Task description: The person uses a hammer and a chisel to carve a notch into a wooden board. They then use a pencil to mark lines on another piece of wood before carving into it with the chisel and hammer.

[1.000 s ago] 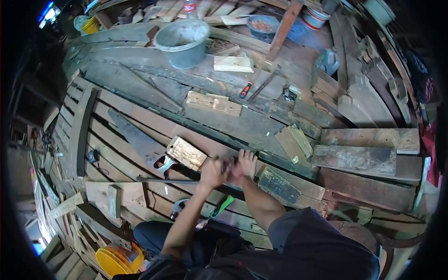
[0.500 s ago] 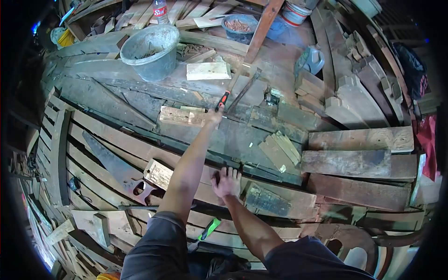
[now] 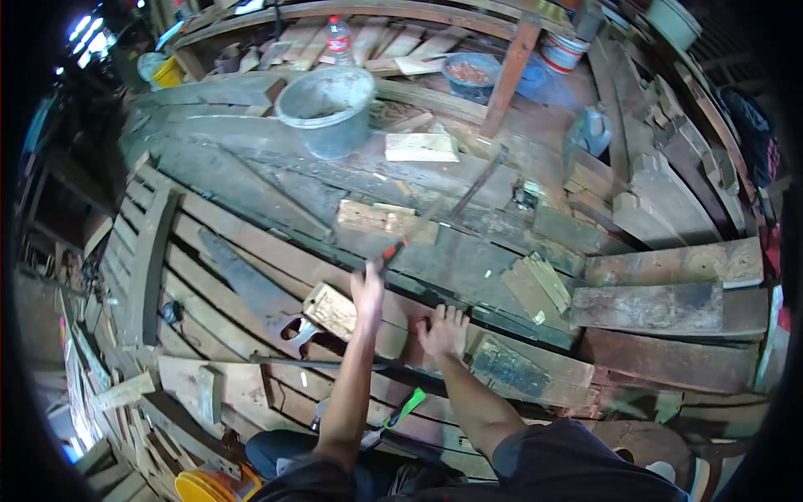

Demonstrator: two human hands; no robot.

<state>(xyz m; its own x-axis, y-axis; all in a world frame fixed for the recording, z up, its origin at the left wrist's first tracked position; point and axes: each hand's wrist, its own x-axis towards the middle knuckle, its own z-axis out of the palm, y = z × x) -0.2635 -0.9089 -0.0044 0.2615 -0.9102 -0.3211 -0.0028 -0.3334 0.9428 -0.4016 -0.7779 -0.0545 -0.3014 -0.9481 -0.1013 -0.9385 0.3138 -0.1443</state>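
My left hand (image 3: 366, 294) is wrapped round the red-and-black handle of a long thin-bladed tool (image 3: 393, 251). Its narrow blade points away from me and is smeared by motion. My right hand (image 3: 444, 331) lies with fingers spread on a plank, at the edge of a dark gap. Close by the left wrist is a short pale wood block (image 3: 328, 308). A handsaw (image 3: 251, 276) rests on the slatted planks to the left. Below, between my forearms, lies a tool with a bright green handle (image 3: 408, 406).
Beyond the hands lie a notched wood piece (image 3: 376, 221) and a dark bar (image 3: 479, 182). A grey bucket (image 3: 330, 134), a plastic bottle (image 3: 339, 42) and a basin (image 3: 468, 84) stand farther back. Stacked boards (image 3: 669, 351) fill the right side; a yellow bucket (image 3: 196, 485) is lower left.
My left hand has drawn the tool back toward me. My right hand stays spread on the plank. The whole view has shifted, so things appear farther right and slightly lower.
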